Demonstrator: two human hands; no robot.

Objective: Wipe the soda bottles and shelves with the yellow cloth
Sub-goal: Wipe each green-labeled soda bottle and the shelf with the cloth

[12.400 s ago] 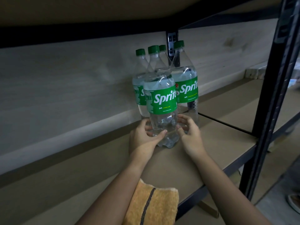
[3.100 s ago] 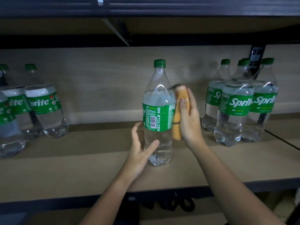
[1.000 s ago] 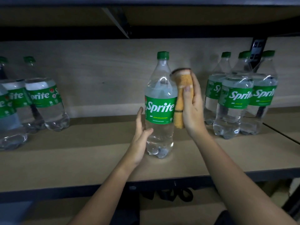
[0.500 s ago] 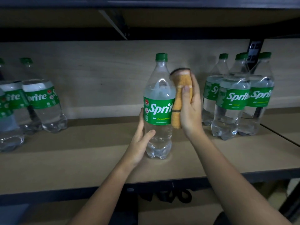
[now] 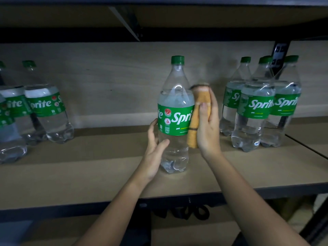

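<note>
A clear Sprite bottle (image 5: 174, 96) with a green cap stands upright in the middle of the brown shelf (image 5: 88, 174). My left hand (image 5: 154, 151) cups its lower left side, thumb across the front. My right hand (image 5: 206, 128) presses the folded yellow cloth (image 5: 195, 121) against the bottle's right side at label height. Three more Sprite bottles (image 5: 255, 107) stand grouped at the right. Several others (image 5: 42, 107) stand at the left.
The wooden back wall (image 5: 115, 77) runs behind the bottles. An upper shelf with a metal brace (image 5: 127, 20) hangs overhead. A black upright post (image 5: 279, 55) stands behind the right group. The shelf's dark front rail (image 5: 71, 208) runs below my arms.
The bottle has been turned, so its label has shifted and the logo now faces right. My left hand's grip has shifted on the lower body. The cloth stays against the right side.
</note>
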